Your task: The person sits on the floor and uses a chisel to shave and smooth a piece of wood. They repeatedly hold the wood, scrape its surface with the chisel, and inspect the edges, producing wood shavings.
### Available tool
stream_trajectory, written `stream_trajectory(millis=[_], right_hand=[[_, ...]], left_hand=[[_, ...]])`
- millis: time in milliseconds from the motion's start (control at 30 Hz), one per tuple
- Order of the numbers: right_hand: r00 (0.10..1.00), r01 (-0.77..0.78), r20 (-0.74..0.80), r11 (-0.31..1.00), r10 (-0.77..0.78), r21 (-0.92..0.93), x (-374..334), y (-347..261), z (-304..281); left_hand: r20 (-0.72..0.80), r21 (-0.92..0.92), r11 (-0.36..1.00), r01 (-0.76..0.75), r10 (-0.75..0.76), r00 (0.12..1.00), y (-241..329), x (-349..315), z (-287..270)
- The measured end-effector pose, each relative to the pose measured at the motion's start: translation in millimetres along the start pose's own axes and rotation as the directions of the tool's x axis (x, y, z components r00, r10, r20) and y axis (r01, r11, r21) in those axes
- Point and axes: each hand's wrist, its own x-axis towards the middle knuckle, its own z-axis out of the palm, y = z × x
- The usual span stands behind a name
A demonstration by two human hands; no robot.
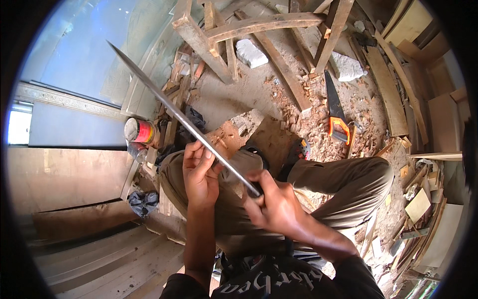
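Slanting up to the far left is a long, narrow metal blade (pixel 169 105), seen almost edge-on, so I cannot tell its exact kind. My right hand (pixel 281 207) is closed round its near end, where a dark part shows by the fingers. Partway along, my left hand (pixel 201 172) pinches the blade between thumb and fingers. Both hands are above my bent legs. A handsaw (pixel 334 107) with a black blade and an orange-and-black handle lies on the floor to the right, apart from both hands.
A wooden frame (pixel 266 26) with legs stands at the far side, near white blocks (pixel 251 53). Wood chips (pixel 318 109) litter the floor. A tin with a red label (pixel 139 131) is at left, above a black plastic bag (pixel 143 203). Scrap boards (pixel 391 92) line the right.
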Motion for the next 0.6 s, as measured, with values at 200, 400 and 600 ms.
stream_trajectory(millis=[200, 400, 600], right_hand=[[0.995, -0.071, 0.074, 0.997, 0.074, -0.031, 7, 1, -1], [0.99, -0.068, 0.111, 0.979, 0.091, -0.195, 15, 38, 6], [0.997, -0.053, 0.057, 0.995, 0.058, -0.085, 11, 14, 0]], left_hand=[[-0.027, 0.02, 1.0, 0.006, -0.006, 1.0, 10, 1, 20], [-0.013, 0.054, 0.999, 0.01, -0.009, 1.0, 6, 6, 9], [-0.03, 0.057, 0.998, 0.03, -0.028, 0.999, 4, 3, 9]])
